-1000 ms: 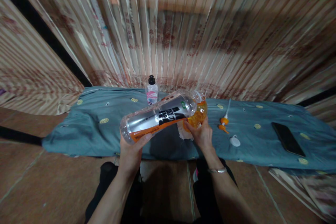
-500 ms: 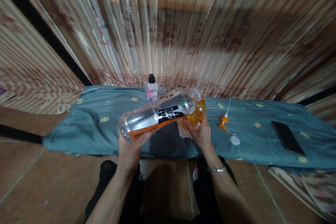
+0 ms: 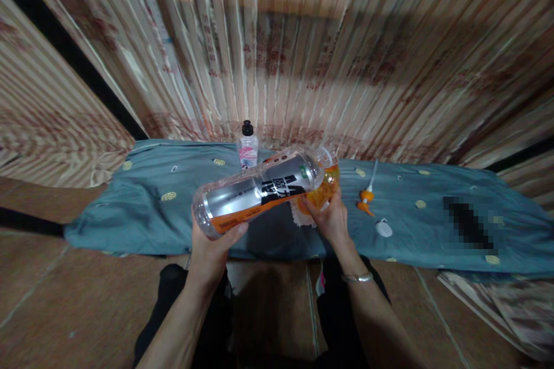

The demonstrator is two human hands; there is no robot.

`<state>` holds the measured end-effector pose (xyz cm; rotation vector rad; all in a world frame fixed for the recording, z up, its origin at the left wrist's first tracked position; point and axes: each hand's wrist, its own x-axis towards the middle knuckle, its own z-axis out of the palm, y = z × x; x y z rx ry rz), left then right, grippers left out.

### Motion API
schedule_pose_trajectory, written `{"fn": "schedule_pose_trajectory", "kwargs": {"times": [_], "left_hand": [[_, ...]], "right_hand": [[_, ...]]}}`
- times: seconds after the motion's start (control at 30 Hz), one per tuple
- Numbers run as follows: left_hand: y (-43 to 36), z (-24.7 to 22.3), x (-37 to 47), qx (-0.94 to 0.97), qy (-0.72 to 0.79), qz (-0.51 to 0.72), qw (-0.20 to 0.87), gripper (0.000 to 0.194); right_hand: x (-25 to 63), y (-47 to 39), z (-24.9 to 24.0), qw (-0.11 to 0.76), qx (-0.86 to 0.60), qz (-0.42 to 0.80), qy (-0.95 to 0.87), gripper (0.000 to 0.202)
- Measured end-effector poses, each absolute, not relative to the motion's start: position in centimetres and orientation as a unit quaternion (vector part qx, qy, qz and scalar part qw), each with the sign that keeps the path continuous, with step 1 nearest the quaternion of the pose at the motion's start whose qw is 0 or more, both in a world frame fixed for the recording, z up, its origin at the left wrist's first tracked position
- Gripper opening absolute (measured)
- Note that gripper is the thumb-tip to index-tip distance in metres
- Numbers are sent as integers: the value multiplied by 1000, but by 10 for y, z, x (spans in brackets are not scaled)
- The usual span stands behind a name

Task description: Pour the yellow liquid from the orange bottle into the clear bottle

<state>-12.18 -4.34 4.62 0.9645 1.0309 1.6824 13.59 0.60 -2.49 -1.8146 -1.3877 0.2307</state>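
A large clear plastic bottle (image 3: 255,187) with a silver, black and orange label lies tilted in my left hand (image 3: 214,248), its neck end raised to the right. My left fingers wrap its base, with the thumb along the near side. My right hand (image 3: 329,216) grips a small orange bottle (image 3: 326,184), whose top sits beside the large bottle's neck. Whether the two mouths touch I cannot tell. Under the orange bottle shows a pale cloth (image 3: 303,214). To the right lie an orange pump top (image 3: 366,199) with a white tube and a white cap (image 3: 384,228).
A clear bottle with a black cap and pink label (image 3: 248,147) stands behind the large bottle. A blurred dark flat object (image 3: 470,225) lies at the right of the blue-green cloth-covered surface (image 3: 142,207). A pleated curtain (image 3: 294,69) hangs behind, with black poles (image 3: 78,52) at the sides.
The view has shifted slightly, so the surface and things on it sit a little further left. Both hands keep their grips, and the bottles hold nearly the same tilt.
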Motion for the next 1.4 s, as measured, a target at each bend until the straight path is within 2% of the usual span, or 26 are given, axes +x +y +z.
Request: {"fn": "schedule_pose_trajectory", "kwargs": {"times": [0.3,0.63,0.93,1.4], "left_hand": [[-52,45,-128,381,444,653,481,101],[-56,35,-138,409,470,639,452,110],[-55,37,-139,426,489,647,400,114],[-57,37,-139,454,488,650,365,110]], "right_hand": [[136,4,-27,437,-700,80,-559,82],[139,5,-29,405,-721,71,-558,88],[139,4,-30,418,-708,61,-566,88],[138,4,-24,427,-713,91,-549,97]]}}
